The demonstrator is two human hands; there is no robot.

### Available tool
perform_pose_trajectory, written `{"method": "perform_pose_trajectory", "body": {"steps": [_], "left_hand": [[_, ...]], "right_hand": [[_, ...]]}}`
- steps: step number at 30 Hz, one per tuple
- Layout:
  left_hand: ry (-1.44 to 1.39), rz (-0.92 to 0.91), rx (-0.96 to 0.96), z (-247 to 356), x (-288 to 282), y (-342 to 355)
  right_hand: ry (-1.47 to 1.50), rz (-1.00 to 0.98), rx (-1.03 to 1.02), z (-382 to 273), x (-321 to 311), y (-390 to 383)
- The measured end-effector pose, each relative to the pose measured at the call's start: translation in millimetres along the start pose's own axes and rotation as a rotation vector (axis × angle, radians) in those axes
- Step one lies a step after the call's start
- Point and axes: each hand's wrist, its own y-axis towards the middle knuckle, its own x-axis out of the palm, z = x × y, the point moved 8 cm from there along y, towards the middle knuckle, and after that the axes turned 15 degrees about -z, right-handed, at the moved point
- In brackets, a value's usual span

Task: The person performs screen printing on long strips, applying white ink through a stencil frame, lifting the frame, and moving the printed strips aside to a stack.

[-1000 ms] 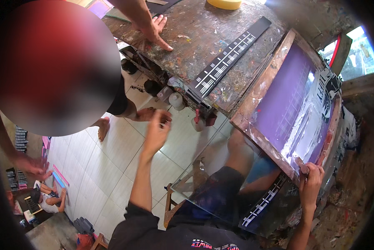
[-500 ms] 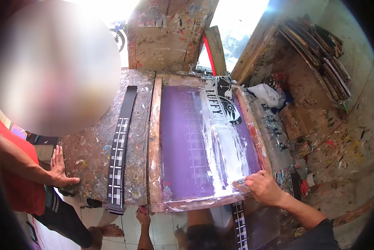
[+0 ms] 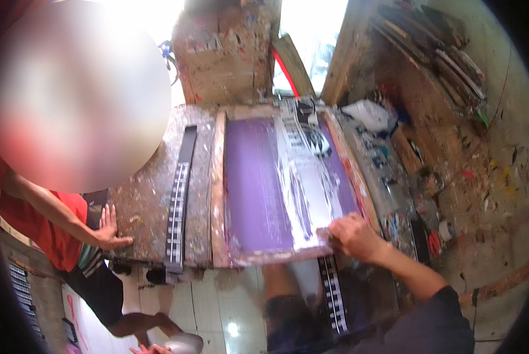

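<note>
Gripping the near right corner of the screen-printing frame (image 3: 279, 189), the right hand (image 3: 351, 236) was closed on its wooden edge. That purple-meshed frame lay flat on the paint-spattered surface (image 3: 143, 200), beside a black printed strip (image 3: 179, 194). The left hand was out of sight. Lifting would need a steady pull upward.

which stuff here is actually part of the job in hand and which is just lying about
In use:
- right hand, gripping the near corner of the screen frame
- wooden screen frame with purple mesh and white ink
- black printed strip under that corner

Lying about:
- second black strip on the table
- white rag
- stacked wood
</note>
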Motion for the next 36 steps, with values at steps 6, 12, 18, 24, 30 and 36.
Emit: {"method": "perform_pose_trajectory", "body": {"steps": [6,12,18,24,30,36], "left_hand": [[-0.364,-0.558,0.318,109.8,12.6,63.6],[-0.461,-1.305,0.853,319.9,43.4,43.8],[-0.194,-1.438,1.047,434.1,147.1,2.4],[-0.100,-1.468,1.030,465.5,190.5,-12.4],[-0.027,-1.493,0.971,464.1,202.3,-22.4],[-0.084,-1.516,0.996,468.2,198.3,-18.3]], "right_hand": [[-0.009,0.037,-0.004,12.2,5.6,-5.2],[-0.050,-0.021,0.007,10.5,13.8,-9.5],[-0.019,0.011,-0.005,12.9,16.4,-6.2],[0.001,0.046,-0.007,15.7,11.0,-10.2],[-0.010,0.012,-0.006,18.5,16.1,-6.9],[-0.020,0.057,-0.022,16.8,10.2,-7.8]]}}
